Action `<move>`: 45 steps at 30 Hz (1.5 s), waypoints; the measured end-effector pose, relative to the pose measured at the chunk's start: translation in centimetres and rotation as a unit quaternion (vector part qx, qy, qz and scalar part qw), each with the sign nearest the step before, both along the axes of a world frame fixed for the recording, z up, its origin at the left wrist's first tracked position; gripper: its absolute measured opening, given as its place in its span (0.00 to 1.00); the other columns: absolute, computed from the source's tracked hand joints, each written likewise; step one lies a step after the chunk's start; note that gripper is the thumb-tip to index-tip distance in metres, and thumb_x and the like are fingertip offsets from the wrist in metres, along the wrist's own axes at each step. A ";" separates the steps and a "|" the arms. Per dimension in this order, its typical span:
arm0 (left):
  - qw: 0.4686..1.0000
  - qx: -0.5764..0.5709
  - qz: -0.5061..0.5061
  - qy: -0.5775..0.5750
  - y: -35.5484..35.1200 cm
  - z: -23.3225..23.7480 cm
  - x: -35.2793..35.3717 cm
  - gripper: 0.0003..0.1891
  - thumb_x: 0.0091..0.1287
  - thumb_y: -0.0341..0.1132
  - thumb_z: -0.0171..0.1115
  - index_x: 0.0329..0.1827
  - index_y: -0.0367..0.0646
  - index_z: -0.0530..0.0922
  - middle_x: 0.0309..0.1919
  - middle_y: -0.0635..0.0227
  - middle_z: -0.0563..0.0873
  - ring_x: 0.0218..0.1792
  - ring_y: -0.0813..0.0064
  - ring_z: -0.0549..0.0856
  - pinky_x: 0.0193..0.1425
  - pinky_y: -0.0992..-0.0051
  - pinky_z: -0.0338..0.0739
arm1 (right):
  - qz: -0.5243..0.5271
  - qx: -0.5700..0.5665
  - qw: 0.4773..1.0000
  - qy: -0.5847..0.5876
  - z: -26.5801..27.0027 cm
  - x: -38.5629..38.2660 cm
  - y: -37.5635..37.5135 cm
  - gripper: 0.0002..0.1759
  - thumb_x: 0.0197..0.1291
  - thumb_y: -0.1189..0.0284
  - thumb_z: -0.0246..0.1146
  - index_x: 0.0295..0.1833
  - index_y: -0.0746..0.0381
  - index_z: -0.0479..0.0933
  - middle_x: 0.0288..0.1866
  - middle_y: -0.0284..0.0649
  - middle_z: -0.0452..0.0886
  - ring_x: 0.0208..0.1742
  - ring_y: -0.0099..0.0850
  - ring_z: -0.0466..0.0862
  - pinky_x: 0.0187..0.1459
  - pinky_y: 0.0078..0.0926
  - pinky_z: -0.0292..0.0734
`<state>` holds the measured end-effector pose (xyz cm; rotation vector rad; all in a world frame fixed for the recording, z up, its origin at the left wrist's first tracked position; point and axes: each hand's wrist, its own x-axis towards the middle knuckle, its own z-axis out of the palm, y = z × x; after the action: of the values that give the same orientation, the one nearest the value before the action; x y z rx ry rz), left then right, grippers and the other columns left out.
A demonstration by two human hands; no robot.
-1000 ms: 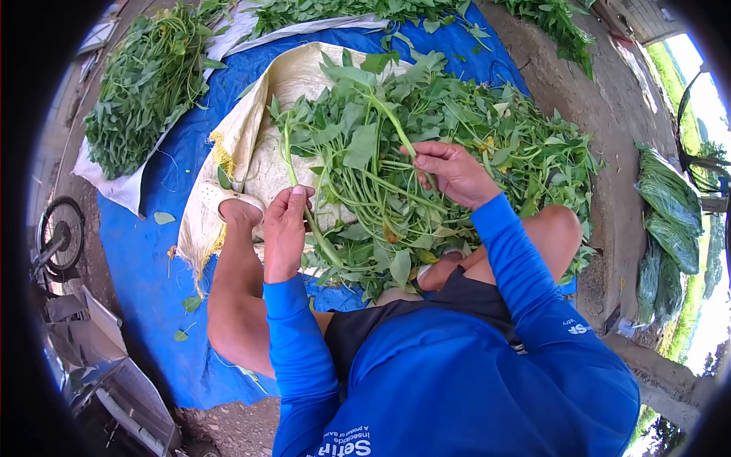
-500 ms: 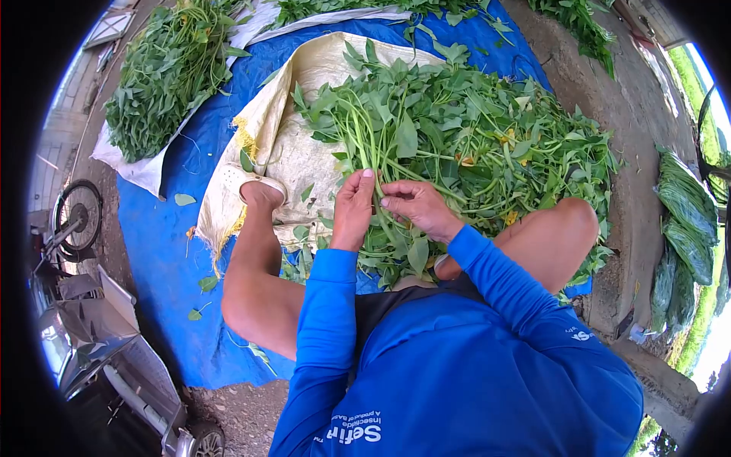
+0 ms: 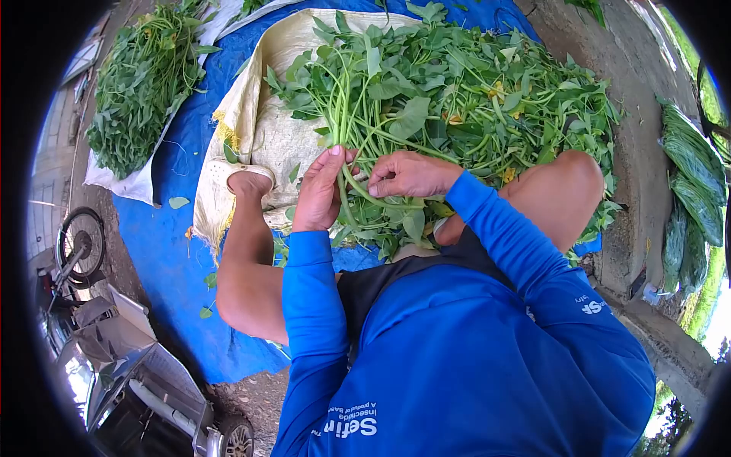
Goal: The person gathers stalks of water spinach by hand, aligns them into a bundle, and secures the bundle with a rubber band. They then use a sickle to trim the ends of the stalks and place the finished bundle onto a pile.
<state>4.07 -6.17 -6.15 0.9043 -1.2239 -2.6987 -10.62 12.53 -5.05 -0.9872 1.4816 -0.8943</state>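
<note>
My left hand (image 3: 324,186) is closed around a bunch of long-stemmed leafy greens (image 3: 343,107), whose stems fan upward and away from me. Just to its right, my right hand (image 3: 415,175) has its fingers curled, thumb and fingertips together beside the lower stems. A bent stem (image 3: 392,204) passes just under those fingertips; whether they pinch it I cannot make out. Around and beyond both hands spreads a large heap of the same greens (image 3: 487,99), lying partly on a cream woven sack (image 3: 285,137).
Under the sack lies a blue tarp (image 3: 164,259). At the upper left rests another pile of greens (image 3: 141,99) on a white sheet. Packed green bundles (image 3: 689,183) stand at the right. A vehicle (image 3: 145,373) with wheels is at the lower left. My bent legs frame the work.
Both hands have come slightly apart. My left hand moved left with the bunch, and my right hand turned with its fingers curled in. The whole view shifted a little.
</note>
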 end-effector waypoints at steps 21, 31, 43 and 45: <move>0.962 -0.271 0.017 -0.015 3.3 0.3 -1.0 0.17 0.86 0.48 0.63 0.53 0.42 0.86 0.37 0.71 0.90 0.35 0.82 0.84 0.41 0.79 0.79 | -0.476 -0.012 0.860 -0.184 3.4 -4.5 -5.1 0.14 0.80 0.61 0.68 0.49 0.63 0.82 0.34 0.34 0.86 0.27 0.22 0.84 0.26 0.21 0.78; 0.956 -0.286 -0.010 -0.071 3.2 0.6 -0.1 0.21 0.88 0.52 0.58 0.57 0.42 0.85 0.34 0.71 0.88 0.28 0.85 0.78 0.32 0.80 0.72 | -0.540 -0.039 0.791 -0.285 -3.3 -3.5 -7.0 0.12 0.79 0.65 0.67 0.49 0.63 0.77 0.36 0.37 0.82 0.33 0.30 0.90 0.33 0.32 0.90; 0.958 -0.154 0.207 -0.123 -2.7 2.0 2.1 0.15 0.79 0.50 0.72 0.46 0.49 0.81 0.25 0.75 0.82 0.23 0.84 0.78 0.24 0.80 0.70 | -0.444 0.041 0.849 0.283 -11.9 -12.7 -7.6 0.11 0.65 0.67 0.66 0.44 0.63 0.89 0.45 0.51 0.92 0.48 0.53 0.91 0.54 0.46 0.87; 0.952 -0.117 0.250 -0.131 -3.8 3.2 2.1 0.15 0.79 0.49 0.73 0.44 0.50 0.80 0.26 0.75 0.81 0.23 0.84 0.78 0.25 0.81 0.70 | -0.326 0.073 0.887 0.319 -13.8 -11.0 -5.7 0.12 0.64 0.67 0.64 0.44 0.62 0.89 0.49 0.54 0.91 0.53 0.59 0.90 0.60 0.53 0.85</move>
<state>6.21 -9.99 -2.94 1.3507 -1.1275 -2.0451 -21.66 6.80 -18.86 -0.6918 2.5006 -0.9353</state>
